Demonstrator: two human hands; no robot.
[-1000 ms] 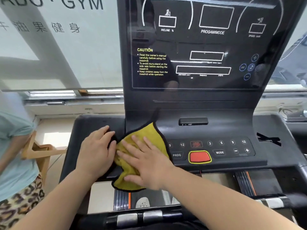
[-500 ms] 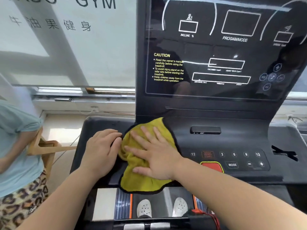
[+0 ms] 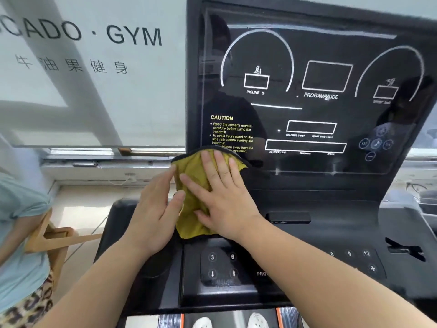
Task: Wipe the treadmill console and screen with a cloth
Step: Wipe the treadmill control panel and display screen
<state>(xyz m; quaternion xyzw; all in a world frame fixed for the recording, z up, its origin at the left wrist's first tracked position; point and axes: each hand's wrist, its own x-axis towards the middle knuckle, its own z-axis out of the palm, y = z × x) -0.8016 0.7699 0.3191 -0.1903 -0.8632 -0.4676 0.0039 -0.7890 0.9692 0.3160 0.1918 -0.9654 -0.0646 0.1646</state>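
Flatly, right hand [image 3: 227, 204] on cloth [image 3: 189, 221] (fingers [image 3: 222, 169] spread) — left hand [image 3: 153, 214] touching

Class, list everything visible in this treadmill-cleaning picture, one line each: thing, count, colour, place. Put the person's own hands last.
screen: one, black with white markings, upper right.
console: one, black, below the screen.
cloth: one, yellow with black edge, over the screen's lower left corner.
number buttons: several, black with white digits, on the console.
GYM lettering: one, dark on pale panel, upper left.
wooden frame: one, light brown, left.
other person: one, pale blue top, far left.
shoes: two, white, bottom edge.
left hand: one, fingers straight, touching the cloth's left edge.
right hand: one, flat, pressing the cloth.
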